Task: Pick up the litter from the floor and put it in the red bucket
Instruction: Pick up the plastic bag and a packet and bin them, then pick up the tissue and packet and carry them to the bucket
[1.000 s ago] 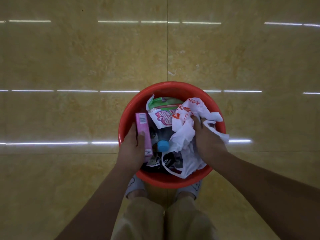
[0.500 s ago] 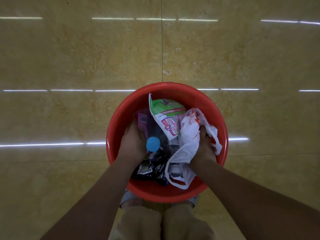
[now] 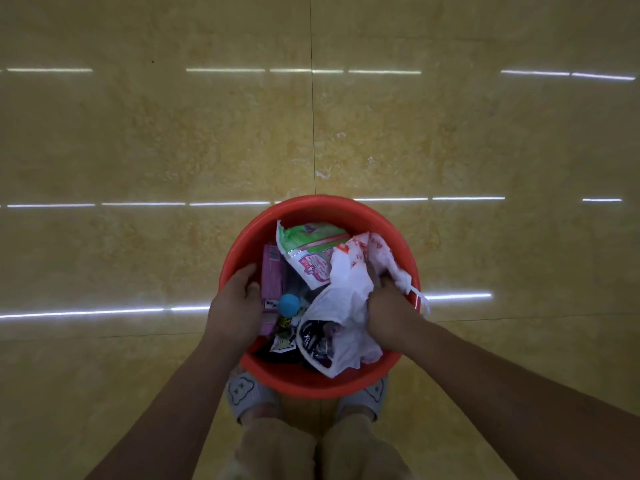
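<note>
Left hand hangs loose-fingered, holding nothing, over the red bucket; right hand clutches the white plastic bag.

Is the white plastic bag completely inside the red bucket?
Not completely: the white plastic bag lies mostly inside the red bucket, but one strip hangs over the rim.

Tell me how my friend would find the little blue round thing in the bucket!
Look into the round red plastic bucket on the yellow tiled floor. Near its left side, just right of the person's left hand, lies a small round blue cap between the long pink cardboard box and the crumpled white plastic bag. It is the only blue thing among the litter.
</note>
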